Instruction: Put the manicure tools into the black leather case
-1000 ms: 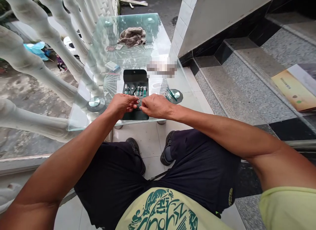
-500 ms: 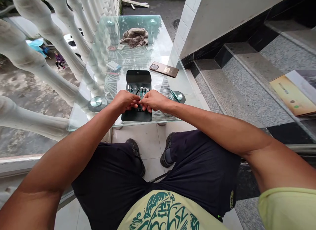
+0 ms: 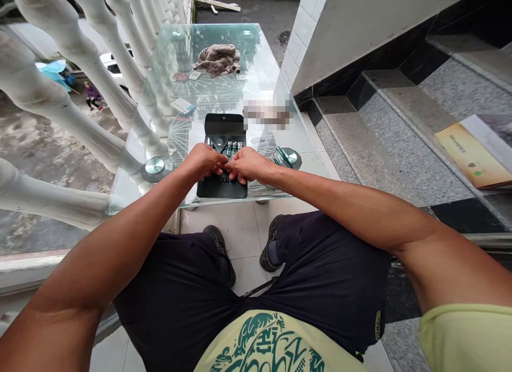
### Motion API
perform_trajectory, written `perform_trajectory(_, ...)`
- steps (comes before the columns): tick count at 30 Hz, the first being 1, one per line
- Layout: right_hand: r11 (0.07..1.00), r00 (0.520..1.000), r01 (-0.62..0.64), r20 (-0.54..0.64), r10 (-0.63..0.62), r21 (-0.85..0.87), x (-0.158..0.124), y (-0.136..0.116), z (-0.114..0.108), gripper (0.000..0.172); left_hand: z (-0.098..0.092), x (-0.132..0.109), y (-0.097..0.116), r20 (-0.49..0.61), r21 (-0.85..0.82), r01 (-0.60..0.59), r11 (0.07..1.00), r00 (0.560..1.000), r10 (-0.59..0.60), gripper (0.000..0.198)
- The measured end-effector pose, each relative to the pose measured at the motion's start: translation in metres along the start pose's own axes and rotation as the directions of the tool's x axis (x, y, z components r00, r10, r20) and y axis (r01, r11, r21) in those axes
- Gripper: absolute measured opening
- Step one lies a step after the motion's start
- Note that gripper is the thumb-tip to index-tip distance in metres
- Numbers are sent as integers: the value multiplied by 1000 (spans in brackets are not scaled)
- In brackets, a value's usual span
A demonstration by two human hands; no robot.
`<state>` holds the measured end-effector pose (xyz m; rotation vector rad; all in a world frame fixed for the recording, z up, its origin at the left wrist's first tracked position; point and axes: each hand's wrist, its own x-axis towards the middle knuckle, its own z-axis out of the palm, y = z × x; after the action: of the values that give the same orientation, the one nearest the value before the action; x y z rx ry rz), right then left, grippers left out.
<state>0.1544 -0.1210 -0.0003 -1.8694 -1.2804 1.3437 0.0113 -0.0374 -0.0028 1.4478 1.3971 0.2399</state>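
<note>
A black open tool case (image 3: 224,128) with small green-and-silver tools in its slots lies on the glass table (image 3: 128,185) near the front edge. My left hand (image 3: 204,161) and my right hand (image 3: 248,166) meet over the case's near half, fingertips pinched together on a small tool from the set. The tool itself is mostly hidden by my fingers. A few loose green-handled tools (image 3: 280,156) lie just right of my right hand.
A blurred flat object (image 3: 267,112) lies behind the case to the right. A crumpled brown cloth (image 3: 219,58) sits at the table's far end, small cards (image 3: 182,105) at the left. White balusters (image 3: 80,121) run along the left; stone steps (image 3: 400,143) rise on the right.
My hands have drawn closer together over the case, until the fingertips touch. The view has shifted slightly.
</note>
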Motion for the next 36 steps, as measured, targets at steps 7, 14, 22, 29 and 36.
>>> perform_trajectory(7,1000,1000,-6,-25,7,21,4,-1,-1,51,0,-9,7,-23,-12,-44,999,999,44,26)
perform_trajectory(14,999,998,31,-49,-29,40,3,-5,0,42,-13,-17,2,-34,-61,-46,997,998,44,17)
perform_trajectory(22,924,965,152,-147,-215,-351,21,6,2,36,-15,-21,-9,-69,30,-118,993,990,120,20)
perform_trajectory(29,612,886,156,-163,-433,-775,16,12,-1,19,-18,-22,-12,-82,109,-159,981,982,168,21)
perform_trajectory(36,505,908,191,-44,-417,-842,7,7,-10,23,-22,-29,-10,-104,184,-185,965,973,206,26)
